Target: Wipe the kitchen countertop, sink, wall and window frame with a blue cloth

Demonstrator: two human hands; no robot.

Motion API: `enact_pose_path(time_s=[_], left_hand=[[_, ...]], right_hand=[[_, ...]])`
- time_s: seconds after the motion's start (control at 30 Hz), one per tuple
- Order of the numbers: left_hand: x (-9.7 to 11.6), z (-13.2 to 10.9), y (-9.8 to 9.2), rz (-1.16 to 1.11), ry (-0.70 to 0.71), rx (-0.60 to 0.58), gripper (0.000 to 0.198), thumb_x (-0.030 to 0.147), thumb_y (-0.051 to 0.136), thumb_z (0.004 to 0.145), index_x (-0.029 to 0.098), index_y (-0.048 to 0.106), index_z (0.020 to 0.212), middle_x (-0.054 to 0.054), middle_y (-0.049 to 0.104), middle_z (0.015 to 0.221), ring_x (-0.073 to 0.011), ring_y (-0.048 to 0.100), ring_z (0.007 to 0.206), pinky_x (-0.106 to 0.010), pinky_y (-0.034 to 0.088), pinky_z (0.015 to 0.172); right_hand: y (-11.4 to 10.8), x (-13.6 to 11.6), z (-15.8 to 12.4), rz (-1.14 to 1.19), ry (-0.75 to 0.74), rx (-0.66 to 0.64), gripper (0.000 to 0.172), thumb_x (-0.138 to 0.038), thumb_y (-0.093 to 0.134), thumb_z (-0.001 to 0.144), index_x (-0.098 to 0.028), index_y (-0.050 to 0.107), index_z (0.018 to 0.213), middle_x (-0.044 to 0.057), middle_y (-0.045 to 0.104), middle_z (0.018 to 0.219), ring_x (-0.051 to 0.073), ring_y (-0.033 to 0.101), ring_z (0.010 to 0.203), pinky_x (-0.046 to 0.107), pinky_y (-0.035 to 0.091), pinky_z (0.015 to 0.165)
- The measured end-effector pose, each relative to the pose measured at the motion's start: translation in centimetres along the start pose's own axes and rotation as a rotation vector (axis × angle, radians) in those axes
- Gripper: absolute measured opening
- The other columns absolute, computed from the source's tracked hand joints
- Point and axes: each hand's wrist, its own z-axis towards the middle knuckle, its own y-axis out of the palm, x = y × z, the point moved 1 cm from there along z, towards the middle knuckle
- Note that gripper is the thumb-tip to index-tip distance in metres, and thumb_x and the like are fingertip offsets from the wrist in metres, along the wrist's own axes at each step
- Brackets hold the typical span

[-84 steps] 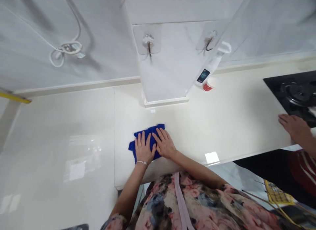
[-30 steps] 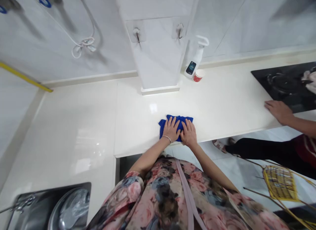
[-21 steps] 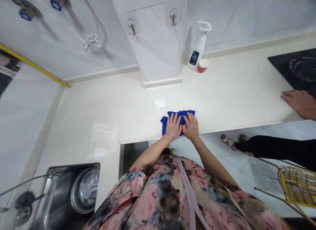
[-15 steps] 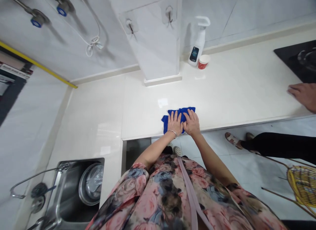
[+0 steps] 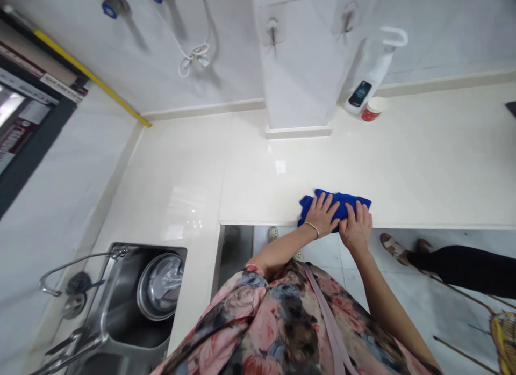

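A blue cloth [image 5: 342,201] lies folded at the front edge of the white countertop [image 5: 258,187]. My left hand [image 5: 321,215] rests flat on the cloth's left part with fingers spread; a bracelet is on that wrist. Beside it, my right hand [image 5: 356,227] presses on the right part, its fingers stretched out and apart over the fabric. The two hands nearly meet at the thumbs. What lies under the palms is hidden.
A white spray bottle [image 5: 368,82] and a red paper cup [image 5: 371,110] stand against the back wall, right of a pillar [image 5: 300,69]. At lower left is a sink [image 5: 121,310] holding a metal bowl [image 5: 147,289]. Another person's leg [image 5: 455,262] shows at right.
The view has swung to the right-hand side less, showing more of the left wall. Both hands and the cloth have moved right along the counter edge. The other person's hand has left the view.
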Motion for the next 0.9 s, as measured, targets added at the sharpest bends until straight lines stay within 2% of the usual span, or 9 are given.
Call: enact_pose_path(time_s=[0.1,0.2,0.3,0.43,0.53,0.6,0.67,0.8,0.9], left_hand=[[-2.5,-1.0,-0.5,-0.037,0.069,0.031,0.061,0.045,0.043,0.108,0.020,0.044,0.163,-0.010,0.031,0.174,-0.0347,0.019,0.163,-0.054,0.019,0.134],[-6.3,-3.4,-1.3,-0.078,0.034,0.081,0.059,0.046,0.047,0.107,0.022,0.048,0.160,-0.009,0.034,0.173,-0.0342,0.022,0.163,-0.055,0.021,0.133],[-10.7,-7.3,-2.7,-0.091,-0.077,0.124,0.060,0.048,0.048,0.106,0.023,0.048,0.160,-0.008,0.034,0.173,-0.0331,0.022,0.163,-0.055,0.021,0.134],[-16.6,-13.6,-5.0,-0.060,-0.295,0.160,0.061,0.050,0.047,0.105,0.027,0.047,0.161,-0.006,0.032,0.174,-0.0298,0.019,0.164,-0.053,0.020,0.135],[-20.5,-17.7,-6.5,-0.036,-0.456,0.189,0.061,0.051,0.049,0.104,0.029,0.047,0.161,-0.005,0.031,0.174,-0.0293,0.020,0.164,-0.052,0.021,0.135],[-22.9,-19.8,-7.4,-0.023,-0.554,0.202,0.062,0.051,0.049,0.103,0.028,0.048,0.161,-0.005,0.030,0.175,-0.0299,0.020,0.164,-0.052,0.020,0.135],[-25.1,-21.2,-8.2,-0.012,-0.624,0.212,0.061,0.051,0.047,0.104,0.028,0.049,0.160,-0.005,0.029,0.175,-0.0305,0.020,0.164,-0.052,0.019,0.135],[-29.6,-21.7,-9.9,0.021,-0.672,0.216,0.061,0.052,0.043,0.104,0.029,0.051,0.159,-0.003,0.028,0.176,-0.0314,0.019,0.164,-0.054,0.017,0.135],[-34.0,-20.2,-11.5,0.052,-0.684,0.220,0.062,0.052,0.041,0.104,0.027,0.051,0.159,-0.004,0.029,0.176,-0.0319,0.019,0.164,-0.054,0.016,0.135]], right_hand=[[0.8,-2.8,-0.4,-0.042,0.052,0.021,0.059,-0.026,0.048,0.097,-0.009,0.052,0.154,0.025,0.042,0.164,0.041,0.033,0.156,0.067,0.033,0.122],[1.8,-7.0,-0.2,-0.027,0.004,-0.019,0.063,-0.026,0.049,0.097,-0.008,0.048,0.157,0.027,0.038,0.166,0.042,0.030,0.157,0.069,0.032,0.122],[2.8,-12.4,0.6,0.054,-0.108,-0.072,0.065,-0.024,0.049,0.096,-0.008,0.045,0.159,0.026,0.033,0.169,0.042,0.025,0.159,0.070,0.030,0.124],[3.9,-19.6,2.8,0.245,-0.339,-0.164,0.064,-0.023,0.045,0.098,-0.013,0.042,0.161,0.021,0.034,0.170,0.038,0.024,0.161,0.067,0.032,0.126],[4.3,-22.8,4.6,0.359,-0.453,-0.229,0.064,-0.023,0.039,0.102,-0.015,0.035,0.165,0.017,0.036,0.170,0.031,0.026,0.161,0.062,0.032,0.129],[4.6,-23.0,5.6,0.379,-0.468,-0.219,0.062,-0.024,0.037,0.103,-0.016,0.036,0.164,0.016,0.038,0.169,0.030,0.028,0.161,0.060,0.033,0.129],[4.7,-21.2,6.3,0.359,-0.438,-0.161,0.058,-0.025,0.039,0.104,-0.016,0.041,0.161,0.017,0.043,0.165,0.030,0.034,0.158,0.061,0.035,0.128],[4.5,-14.3,6.1,0.266,-0.303,0.001,0.051,-0.025,0.044,0.103,-0.013,0.051,0.152,0.022,0.053,0.153,0.032,0.048,0.146,0.060,0.046,0.119],[3.7,-10.0,4.8,0.161,-0.227,0.067,0.050,-0.024,0.046,0.102,-0.012,0.053,0.150,0.023,0.056,0.151,0.032,0.052,0.143,0.059,0.048,0.116]])
